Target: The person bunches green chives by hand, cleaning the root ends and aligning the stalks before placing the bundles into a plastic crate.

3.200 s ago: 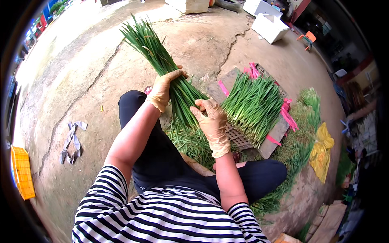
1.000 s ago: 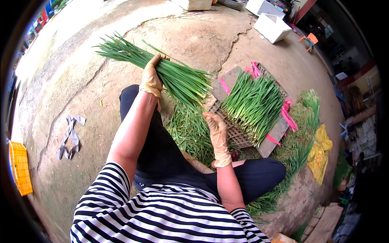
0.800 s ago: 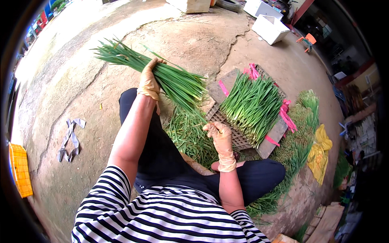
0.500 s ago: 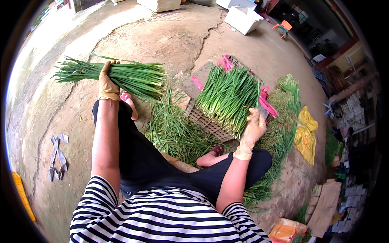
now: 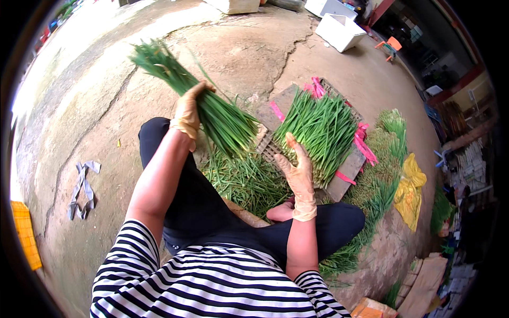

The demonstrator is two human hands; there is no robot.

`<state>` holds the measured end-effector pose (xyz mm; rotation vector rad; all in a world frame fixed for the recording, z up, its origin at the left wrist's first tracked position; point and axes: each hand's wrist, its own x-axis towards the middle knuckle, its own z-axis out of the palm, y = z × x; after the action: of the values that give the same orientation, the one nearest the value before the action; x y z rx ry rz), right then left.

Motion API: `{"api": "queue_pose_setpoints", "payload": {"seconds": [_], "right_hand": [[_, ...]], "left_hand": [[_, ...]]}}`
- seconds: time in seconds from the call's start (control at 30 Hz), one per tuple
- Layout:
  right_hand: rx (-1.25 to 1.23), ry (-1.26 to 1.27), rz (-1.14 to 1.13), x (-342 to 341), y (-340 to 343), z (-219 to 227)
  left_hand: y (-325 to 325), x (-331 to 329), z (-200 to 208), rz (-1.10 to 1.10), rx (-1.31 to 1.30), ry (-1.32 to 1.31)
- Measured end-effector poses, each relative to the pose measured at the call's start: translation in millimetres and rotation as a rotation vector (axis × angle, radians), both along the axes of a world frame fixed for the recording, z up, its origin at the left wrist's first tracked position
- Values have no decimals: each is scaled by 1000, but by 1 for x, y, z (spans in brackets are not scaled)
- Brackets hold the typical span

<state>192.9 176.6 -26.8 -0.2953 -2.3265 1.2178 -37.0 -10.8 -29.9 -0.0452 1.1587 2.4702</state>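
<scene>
Left hand (image 5: 186, 112) (gloved, like the right) clenched round the bunch (image 5: 220, 117) mid-length; bunch aslant, paler ends over loose leaves (image 5: 241, 183). Right hand (image 5: 300, 177) released, thumb and forefinger parted, before the stack (image 5: 324, 124) on the crate (image 5: 271, 151).

The bunch of stalks (image 5: 225, 122) lies across the left hand (image 5: 188, 108), its lower end toward the right hand (image 5: 298, 174). Just beyond the right hand, a stack of stalks (image 5: 323, 124) rests on a crate (image 5: 269, 150). Loose leaves (image 5: 241, 180) lie on the floor (image 5: 122, 175) below and between both hands. Right of the right hand, past the crate, spread more stalks (image 5: 377, 159), then a bag (image 5: 409, 193). Left of the left hand lies a cloth strip (image 5: 78, 197); well ahead of both hands stands a box (image 5: 339, 34).
</scene>
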Motion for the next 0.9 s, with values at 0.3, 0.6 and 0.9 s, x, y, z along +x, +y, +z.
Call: {"api": "queue_pose_setpoints", "payload": {"seconds": [0.3,0.6,0.9], "right_hand": [[187,-319,72,-91,-49,-45],[-453,-522,841,-90,-7,12],[-581,26,244,-23,14,-8]], "left_hand": [[46,40,-23,-298,-78,-7],[35,41,14,-701,160,27],[26,24,13,-455,-67,-15]]}}
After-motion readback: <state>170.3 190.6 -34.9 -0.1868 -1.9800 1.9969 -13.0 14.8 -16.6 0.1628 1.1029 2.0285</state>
